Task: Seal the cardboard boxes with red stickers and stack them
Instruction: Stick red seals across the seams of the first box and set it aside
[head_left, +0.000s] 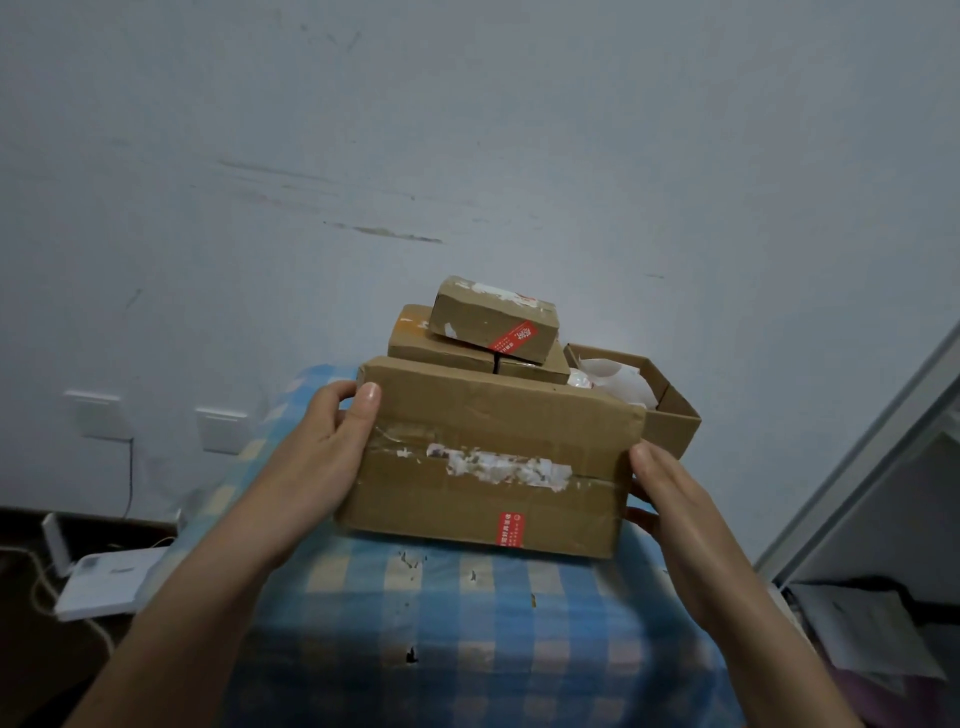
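The large box (488, 457) lay mid-frame on the checked cloth (467, 623), held between both hands. At its 9 o'clock end the left hand (322, 447) gripped it, thumb laid up the front face to the top edge and the other fingers curled round behind. At 3 o'clock the right hand (670, 499) pressed against the end, fingers straight and close together. A red sticker (509, 529) sat low on the front, toward 6 o'clock. Toward 12 o'clock, the medium box (441, 348) and small box (493, 319) completed a stack of 3. An open box (670, 415) stood at 2 o'clock.
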